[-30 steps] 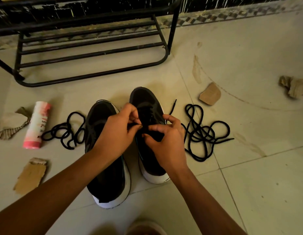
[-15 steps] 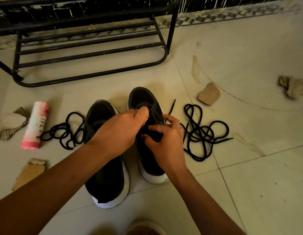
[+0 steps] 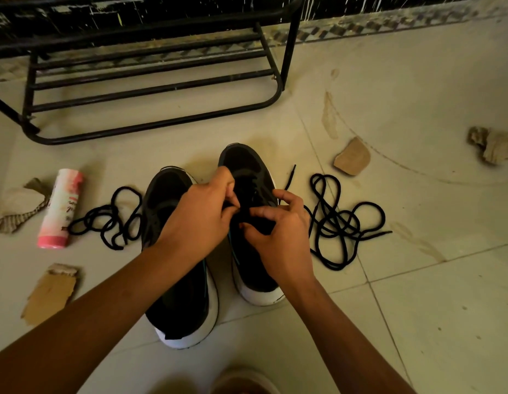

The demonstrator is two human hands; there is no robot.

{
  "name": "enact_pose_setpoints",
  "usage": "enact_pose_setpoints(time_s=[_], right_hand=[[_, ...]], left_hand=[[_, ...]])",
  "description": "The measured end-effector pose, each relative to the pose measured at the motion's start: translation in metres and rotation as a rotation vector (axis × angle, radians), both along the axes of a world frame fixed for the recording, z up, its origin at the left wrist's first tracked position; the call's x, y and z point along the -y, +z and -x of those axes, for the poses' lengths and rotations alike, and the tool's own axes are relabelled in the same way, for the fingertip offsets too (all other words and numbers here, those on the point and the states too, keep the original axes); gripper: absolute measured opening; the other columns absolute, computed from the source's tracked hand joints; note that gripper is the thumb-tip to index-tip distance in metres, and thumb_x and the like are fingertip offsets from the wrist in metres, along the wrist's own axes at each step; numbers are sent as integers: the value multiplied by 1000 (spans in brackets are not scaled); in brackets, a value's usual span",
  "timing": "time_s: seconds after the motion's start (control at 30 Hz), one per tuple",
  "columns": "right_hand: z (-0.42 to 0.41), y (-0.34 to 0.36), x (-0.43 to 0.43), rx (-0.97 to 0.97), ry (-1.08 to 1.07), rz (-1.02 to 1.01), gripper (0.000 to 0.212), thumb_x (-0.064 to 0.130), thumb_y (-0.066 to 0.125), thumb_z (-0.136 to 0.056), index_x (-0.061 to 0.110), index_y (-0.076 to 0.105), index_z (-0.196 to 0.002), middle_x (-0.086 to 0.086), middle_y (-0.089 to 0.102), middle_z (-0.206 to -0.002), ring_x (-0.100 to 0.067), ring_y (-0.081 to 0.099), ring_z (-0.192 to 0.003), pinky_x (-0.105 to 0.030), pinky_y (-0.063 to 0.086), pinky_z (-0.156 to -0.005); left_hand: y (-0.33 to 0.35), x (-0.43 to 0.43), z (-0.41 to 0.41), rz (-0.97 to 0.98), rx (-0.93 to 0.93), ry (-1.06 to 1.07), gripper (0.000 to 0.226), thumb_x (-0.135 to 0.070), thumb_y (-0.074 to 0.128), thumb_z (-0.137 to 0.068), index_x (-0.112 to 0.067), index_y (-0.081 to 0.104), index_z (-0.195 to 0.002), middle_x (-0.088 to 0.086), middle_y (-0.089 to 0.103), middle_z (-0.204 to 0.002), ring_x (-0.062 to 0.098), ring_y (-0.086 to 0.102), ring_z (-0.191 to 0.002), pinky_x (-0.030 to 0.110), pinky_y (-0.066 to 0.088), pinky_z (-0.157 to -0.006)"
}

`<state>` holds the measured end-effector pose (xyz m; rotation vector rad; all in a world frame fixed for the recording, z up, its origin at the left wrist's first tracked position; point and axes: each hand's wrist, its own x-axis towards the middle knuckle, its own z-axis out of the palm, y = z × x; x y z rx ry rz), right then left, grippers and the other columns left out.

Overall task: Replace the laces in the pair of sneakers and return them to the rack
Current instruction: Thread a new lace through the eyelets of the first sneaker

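Two black sneakers with white soles stand side by side on the tiled floor, the left sneaker (image 3: 176, 294) nearer me and the right sneaker (image 3: 247, 169) further forward. Both my hands work over the right sneaker's lacing area. My left hand (image 3: 201, 217) pinches something dark at its fingertips, apparently the lace. My right hand (image 3: 281, 234) has its fingers curled at the tongue, pinching the dark lace or eyelet edge. A loose black lace (image 3: 344, 223) lies tangled to the right of the shoes. Another loose black lace (image 3: 110, 220) lies to the left.
A black metal shoe rack (image 3: 150, 89) stands on the floor beyond the shoes. A pink and white bottle (image 3: 61, 209) lies at the left. Torn cardboard scraps (image 3: 49, 294) are scattered on the tiles, with another cardboard scrap (image 3: 352, 160) at the right and crumpled paper (image 3: 489, 145) further right.
My left hand has shifted slightly along the right sneaker's lacing, fingers reaching forward then drawing back into a pinch. My right hand stays at the tongue.
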<state>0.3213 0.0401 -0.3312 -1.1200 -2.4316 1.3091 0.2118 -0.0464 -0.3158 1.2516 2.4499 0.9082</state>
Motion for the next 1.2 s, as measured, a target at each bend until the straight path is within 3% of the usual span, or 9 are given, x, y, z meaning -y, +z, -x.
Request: enact_pose_setpoints(time_s=[0.2,0.33,0.63,0.8,0.97,1.2], right_hand=[[0,1,0,-1,-16,23,25,24,72,-79,31,71,-104,5,33,-141,-13,27,-126,-26,26,-105],[1,0,0,0,-20,19,26,25,72,-79,31,71,-104,5,33,-140,-13,28,-126,-25,26,-104],[0,0,-1,2,-4,15,27,24,71,-80,30,71,-106,5,34,-141,-13,28,-126,-24,25,-102],[1,0,-3,-9,-15,38,24,22,72,-79,27,72,-102,4,35,-139,-14,29,-126,-26,29,-104],[1,2,-1,7,7,14,24,31,70,-81,29,71,-105,4,34,-141,-11,26,-128,-21,23,-100],[7,9,-1,67,-13,0,22,28,71,-79,27,70,-101,6,36,-137,-16,32,-124,-33,34,-103]], left_hand=[[1,1,5,2,71,85,48,-1,64,-83,-31,28,-73,-8,63,-81,8,64,-81,9,42,-68],[2,2,6,3,81,20,48,-1,65,-82,-32,28,-74,-8,64,-81,6,63,-80,8,41,-66],[1,2,2,-38,12,-27,48,-2,65,-82,-32,29,-76,-7,65,-83,8,64,-82,20,51,-74],[2,0,4,-16,-58,-95,38,1,63,-82,-22,32,-84,-5,64,-83,13,65,-78,30,53,-71],[2,0,7,-7,-63,-133,39,-1,64,-82,-23,32,-84,-5,64,-83,15,65,-77,37,55,-69],[2,-2,14,39,-91,-101,48,-4,62,-83,-32,24,-81,-2,64,-86,22,65,-79,44,54,-69]])
